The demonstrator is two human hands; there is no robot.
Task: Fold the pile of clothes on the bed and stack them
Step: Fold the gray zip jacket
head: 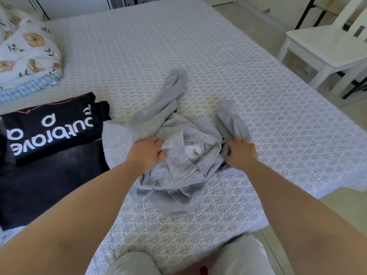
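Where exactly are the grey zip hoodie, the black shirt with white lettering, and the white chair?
grey zip hoodie [178,161]: head view, on the crumpled front beside the zip.
black shirt with white lettering [49,128]: head view, on the printed lettering.
white chair [325,50]: head view, on the seat.

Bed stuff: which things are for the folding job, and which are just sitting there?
For the job:
grey hoodie, crumpled
left hand and right hand, both on it
black shirt, folded
dark clothes under it

Just there:
flowery quilt
white chair
bed itself
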